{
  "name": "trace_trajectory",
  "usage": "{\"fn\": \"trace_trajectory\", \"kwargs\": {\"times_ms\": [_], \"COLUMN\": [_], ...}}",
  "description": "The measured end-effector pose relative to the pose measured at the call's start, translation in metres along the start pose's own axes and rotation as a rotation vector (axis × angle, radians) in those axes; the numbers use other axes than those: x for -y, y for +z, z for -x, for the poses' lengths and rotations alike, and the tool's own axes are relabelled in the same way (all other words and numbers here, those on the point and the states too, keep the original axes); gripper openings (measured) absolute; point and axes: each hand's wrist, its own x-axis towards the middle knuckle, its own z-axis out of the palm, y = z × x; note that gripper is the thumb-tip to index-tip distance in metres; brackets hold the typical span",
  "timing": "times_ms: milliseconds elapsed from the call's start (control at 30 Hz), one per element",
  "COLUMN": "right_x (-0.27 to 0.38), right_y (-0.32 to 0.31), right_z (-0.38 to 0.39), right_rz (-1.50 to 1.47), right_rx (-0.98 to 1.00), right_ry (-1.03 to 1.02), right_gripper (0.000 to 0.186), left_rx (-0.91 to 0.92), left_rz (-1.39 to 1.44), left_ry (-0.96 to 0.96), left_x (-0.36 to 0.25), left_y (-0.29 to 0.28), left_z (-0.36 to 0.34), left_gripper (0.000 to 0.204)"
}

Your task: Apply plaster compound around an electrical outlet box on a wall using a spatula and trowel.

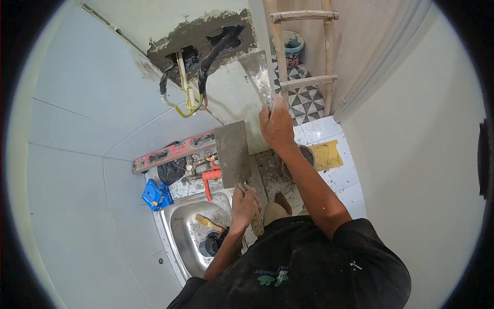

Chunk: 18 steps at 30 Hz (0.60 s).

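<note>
My right hand (pixel 278 126) is closed round the handle of a putty knife (pixel 256 71). Its wide metal blade lies at the pale wall, just right of a rough grey mortar patch (pixel 206 41). Wires (pixel 198 105), some wrapped in black and some yellow-green, hang out of openings in that patch. Lower down, my left hand (pixel 244 205) grips a flat rectangular trowel (pixel 232 154) by its handle. The trowel's blade is coated in grey and extends away from me, above the counter beside the sink.
At left is a steel sink (pixel 177 226) with a paintbrush (pixel 208 222) in it. A red level (pixel 175 151), a blue packet (pixel 156 194) and orange-handled tools (pixel 210 176) lie behind it. A wooden ladder (pixel 280 46), a bucket (pixel 293 46) and a yellow sheet (pixel 327 155) are at right.
</note>
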Motion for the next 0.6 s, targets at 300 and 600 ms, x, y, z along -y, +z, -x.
{"fn": "trace_trajectory", "kwargs": {"times_ms": [300,600], "right_x": [-0.008,-0.056], "right_y": [-0.105,-0.157], "right_z": [0.027,0.001], "right_rz": [-0.202,-0.088], "right_rx": [0.386,0.713], "right_ry": [0.222,-0.152], "right_gripper": [0.03,0.031], "left_rx": [0.103,0.533], "left_rz": [0.237,0.707], "left_ry": [-0.14,-0.383], "left_x": [-0.014,-0.034], "left_y": [-0.005,0.013], "left_z": [0.005,0.012], "left_gripper": [0.021,0.017]}}
